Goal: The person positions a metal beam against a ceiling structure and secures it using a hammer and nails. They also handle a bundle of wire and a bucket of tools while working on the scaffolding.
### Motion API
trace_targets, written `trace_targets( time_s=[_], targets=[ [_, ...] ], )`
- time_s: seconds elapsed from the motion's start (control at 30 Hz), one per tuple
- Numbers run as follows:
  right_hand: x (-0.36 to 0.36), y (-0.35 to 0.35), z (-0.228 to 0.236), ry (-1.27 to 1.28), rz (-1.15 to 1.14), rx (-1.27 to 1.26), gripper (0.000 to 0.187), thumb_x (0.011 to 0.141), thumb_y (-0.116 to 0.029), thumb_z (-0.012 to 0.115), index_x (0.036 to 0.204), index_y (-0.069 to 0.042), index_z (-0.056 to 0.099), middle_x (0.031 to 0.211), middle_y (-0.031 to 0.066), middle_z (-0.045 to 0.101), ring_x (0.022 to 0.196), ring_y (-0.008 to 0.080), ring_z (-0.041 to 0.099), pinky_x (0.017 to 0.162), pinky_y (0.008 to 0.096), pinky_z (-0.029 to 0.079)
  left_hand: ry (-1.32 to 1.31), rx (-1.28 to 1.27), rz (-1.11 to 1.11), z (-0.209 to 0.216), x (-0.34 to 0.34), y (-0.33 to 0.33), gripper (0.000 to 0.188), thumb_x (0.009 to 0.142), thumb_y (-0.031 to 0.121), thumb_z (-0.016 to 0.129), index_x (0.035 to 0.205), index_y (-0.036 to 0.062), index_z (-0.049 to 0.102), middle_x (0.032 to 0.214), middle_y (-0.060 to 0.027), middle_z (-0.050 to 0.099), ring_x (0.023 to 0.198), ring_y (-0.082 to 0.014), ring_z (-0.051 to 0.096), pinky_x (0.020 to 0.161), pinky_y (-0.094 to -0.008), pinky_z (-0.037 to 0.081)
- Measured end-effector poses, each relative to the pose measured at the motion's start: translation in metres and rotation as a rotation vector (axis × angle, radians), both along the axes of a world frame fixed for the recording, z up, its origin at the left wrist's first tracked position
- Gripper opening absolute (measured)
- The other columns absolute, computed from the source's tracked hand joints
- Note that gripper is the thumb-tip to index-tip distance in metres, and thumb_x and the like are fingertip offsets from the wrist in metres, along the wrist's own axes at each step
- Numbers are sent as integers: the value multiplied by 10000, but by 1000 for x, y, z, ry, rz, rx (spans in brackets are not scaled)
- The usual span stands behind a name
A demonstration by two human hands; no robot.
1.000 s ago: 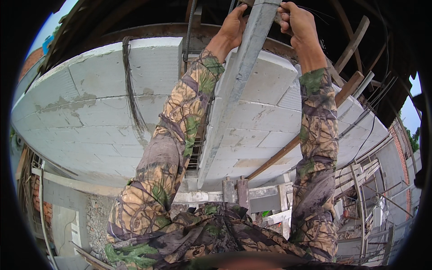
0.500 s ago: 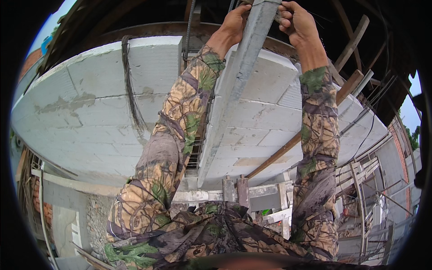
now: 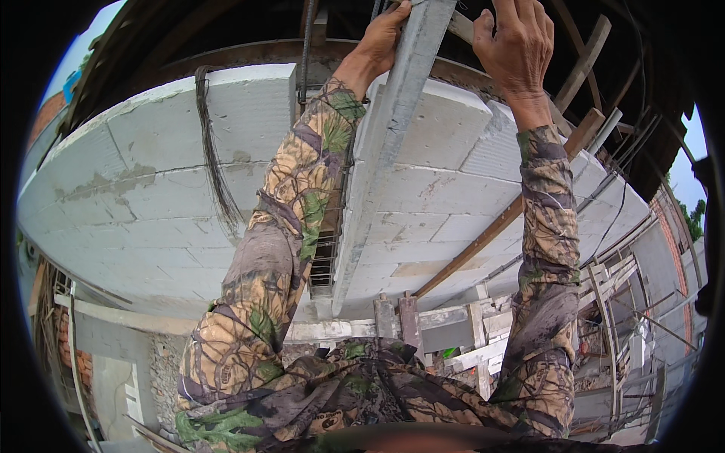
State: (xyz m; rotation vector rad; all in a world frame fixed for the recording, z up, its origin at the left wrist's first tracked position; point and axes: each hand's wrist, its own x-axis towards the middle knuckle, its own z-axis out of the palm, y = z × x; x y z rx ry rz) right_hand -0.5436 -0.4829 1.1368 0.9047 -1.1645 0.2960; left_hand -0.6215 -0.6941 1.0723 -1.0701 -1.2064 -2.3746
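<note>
A long grey plank (image 3: 377, 174) stands upright against a wall of white blocks (image 3: 151, 196), covering a vertical gap where steel rebar (image 3: 326, 260) shows. My left hand (image 3: 381, 38) grips the plank's left edge near its top. My right hand (image 3: 517, 41) is raised at the plank's right side, fingers curled over something at the top edge of the picture; what it holds is cut off. Both arms wear camouflage sleeves and reach upward.
A bundle of dark wires (image 3: 215, 166) hangs down the wall at left. A wooden prop (image 3: 498, 223) leans diagonally across the blocks at right. Timber formwork and scaffolding (image 3: 619, 317) crowd the lower right. Roof beams (image 3: 589, 53) run overhead.
Both hands have shifted slightly on the plank's top; the right hand has drawn a little away from the plank. The plank stays upright.
</note>
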Motion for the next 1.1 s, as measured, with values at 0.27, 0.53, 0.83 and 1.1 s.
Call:
trace_targets(
  time_s=[0.27, 0.53, 0.83, 1.1],
  targets=[
    [-12, 2, 25, 241, -326, 508, 103, 808, -132, 702, 847, -76, 626, 832, 67, 607, 880, 229, 611, 949, 386, 463, 26, -12, 39, -7, 1, -4, 400, 1098, 337, 457, 1259, 24, 647, 1050, -36, 725, 901, -125, 679, 790, -282, 568],
    [-20, -15, 19, -52, -267, 415, 90, 814, -68, 641, 743, -14, 650, 687, 137, 642, 687, 299, 651, 715, 418, 513, -29, 29, 92, -9, -7, -6, 387, 1093, 348, 469, 1217, 36, 663, 1010, -40, 729, 869, -139, 689, 753, -290, 575],
    [-38, -31, 15, -1364, 782, -23, 188, 907, -49, 562, 757, 20, 651, 589, 72, 588, 464, 165, 517, 469, 317, 438, -14, 3, 128, -2, -4, 0, 437, 1097, 380, 443, 1198, 17, 665, 995, -50, 730, 852, -144, 688, 748, -294, 576],
    [-41, -18, 3, -1461, 925, -132, 284, 1008, -158, 528, 845, 38, 651, 692, 53, 637, 499, 107, 553, 433, 244, 423, -7, -7, 53, 0, -4, -4, 456, 1100, 386, 424, 1219, 11, 654, 1019, -63, 732, 868, -162, 690, 770, -305, 572]
  ],
)
